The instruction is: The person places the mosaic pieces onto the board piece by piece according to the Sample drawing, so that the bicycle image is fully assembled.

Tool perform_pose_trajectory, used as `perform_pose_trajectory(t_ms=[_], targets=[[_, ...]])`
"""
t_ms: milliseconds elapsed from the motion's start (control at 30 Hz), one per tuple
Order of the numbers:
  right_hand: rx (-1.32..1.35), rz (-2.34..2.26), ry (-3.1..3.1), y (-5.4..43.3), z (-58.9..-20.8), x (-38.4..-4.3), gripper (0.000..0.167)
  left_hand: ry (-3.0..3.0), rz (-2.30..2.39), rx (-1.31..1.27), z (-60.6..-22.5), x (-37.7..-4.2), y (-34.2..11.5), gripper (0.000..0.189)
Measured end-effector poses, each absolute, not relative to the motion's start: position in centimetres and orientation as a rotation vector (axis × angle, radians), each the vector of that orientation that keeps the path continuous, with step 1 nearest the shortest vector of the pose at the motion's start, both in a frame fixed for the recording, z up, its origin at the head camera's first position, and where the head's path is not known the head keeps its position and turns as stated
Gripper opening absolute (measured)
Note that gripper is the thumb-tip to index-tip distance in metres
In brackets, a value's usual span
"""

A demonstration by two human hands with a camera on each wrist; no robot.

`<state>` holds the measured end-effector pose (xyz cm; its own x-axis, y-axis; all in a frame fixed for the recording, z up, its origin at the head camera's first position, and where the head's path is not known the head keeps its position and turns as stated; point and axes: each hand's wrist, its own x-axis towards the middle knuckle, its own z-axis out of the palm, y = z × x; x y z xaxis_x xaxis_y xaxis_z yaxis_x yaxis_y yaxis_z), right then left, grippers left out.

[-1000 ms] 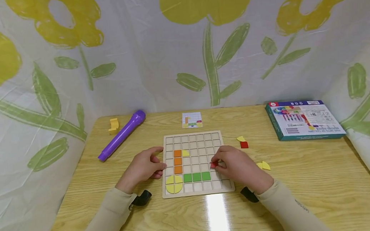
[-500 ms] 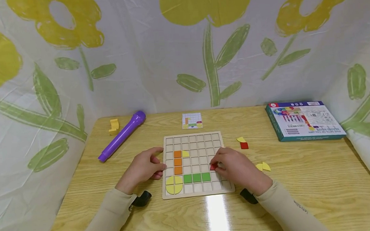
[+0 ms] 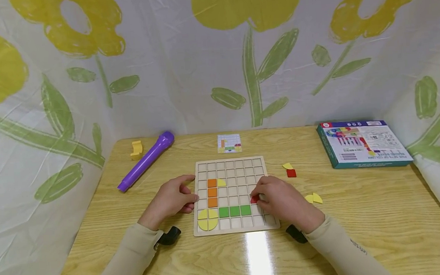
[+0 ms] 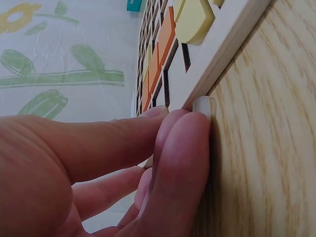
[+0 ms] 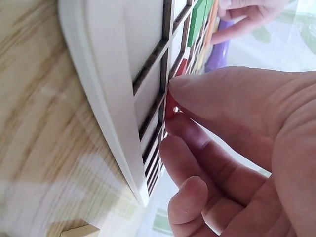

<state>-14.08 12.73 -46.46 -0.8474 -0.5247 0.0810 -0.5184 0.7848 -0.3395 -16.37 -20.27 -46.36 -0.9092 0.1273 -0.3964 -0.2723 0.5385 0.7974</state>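
The right hand has its thumb and first finger pinched close together. Between them is a small red piece. The red piece is at the right part of the board, just up and to the right of the green squares. The fingers hide part of it, so I can't tell if it sits all the way down in its box. The left hand holds the board's left edge. Its thumb is on the rim, its pointing finger reaches out, and its other fingers bend against the side.

On the board, three orange squares stand in a line, with one yellow piece beside the top one. Four round-edged yellow bits make a circle in the near left corner.

The surface is shiny wood. To the right of the board lie a loose red square and some loose yellow pieces. Behind the board is a little picture card. A purple microphone lies at the left, and a flat box at the right. All around hangs a white cloth with big yellow flowers.
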Motion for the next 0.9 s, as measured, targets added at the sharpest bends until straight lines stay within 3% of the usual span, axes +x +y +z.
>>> perform_pose_trajectory(t_ms=[500,900], targets=[[-0.804,-0.605,2.923,13.3,-45.9,-14.4,0.012,2.375,1.313,-0.108,-46.1,-16.4,-20.2,0.071],[-0.428,-0.742,2.954,20.7,-44.6,-17.7,0.023,2.359,1.324,-0.118,-46.3,-16.5,-20.2,0.071]])
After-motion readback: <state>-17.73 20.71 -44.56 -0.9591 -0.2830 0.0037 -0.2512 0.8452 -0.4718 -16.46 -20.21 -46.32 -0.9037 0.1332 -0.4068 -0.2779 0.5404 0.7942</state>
